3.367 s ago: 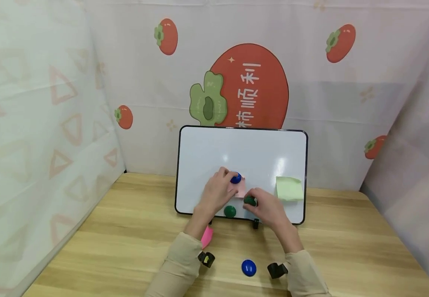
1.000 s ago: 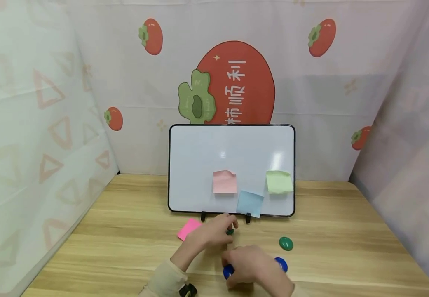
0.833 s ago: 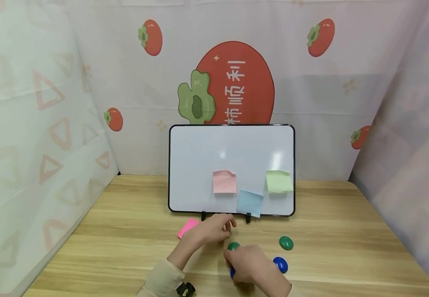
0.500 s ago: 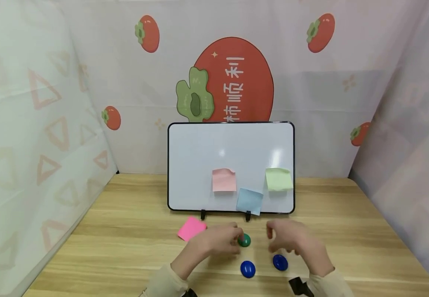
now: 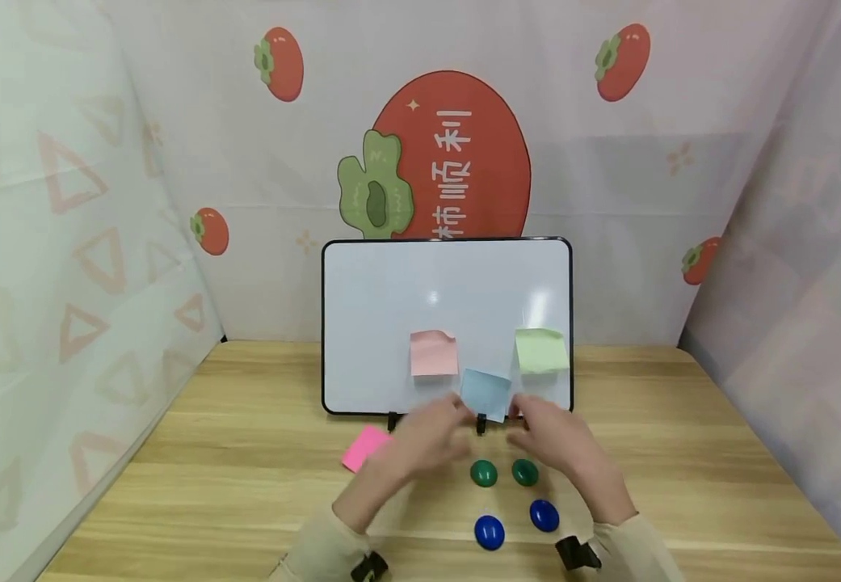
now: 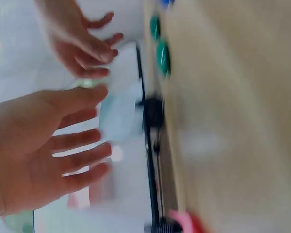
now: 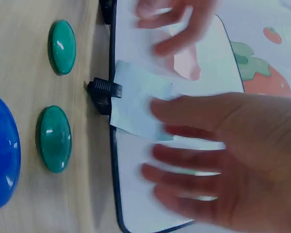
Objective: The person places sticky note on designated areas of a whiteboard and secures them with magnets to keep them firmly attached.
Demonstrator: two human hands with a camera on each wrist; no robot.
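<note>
A whiteboard (image 5: 391,299) stands upright on small black feet, with a light blue sticky note (image 5: 485,394) askew at its lower edge. My left hand (image 5: 427,436) is in the air just left of this note, and my right hand (image 5: 558,436) is just right of it. Fingers on both hands are spread and hold nothing, as the wrist views show. On the table below lie two green round magnets (image 5: 484,474) side by side. Closer to me are two blue round magnets (image 5: 489,533).
A pale pink sticky note (image 5: 433,354) and a pale green one (image 5: 540,351) hang on the board. At the board's front left, a bright pink sticky note (image 5: 364,447) lies on the wooden table (image 5: 245,469), partly behind my left hand. A printed cloth (image 5: 609,202) hangs behind.
Earlier, my hands held a blue and a green magnet at the board; now all magnets lie on the table in two rows. Both hands have since risen from the magnets toward the blue note.
</note>
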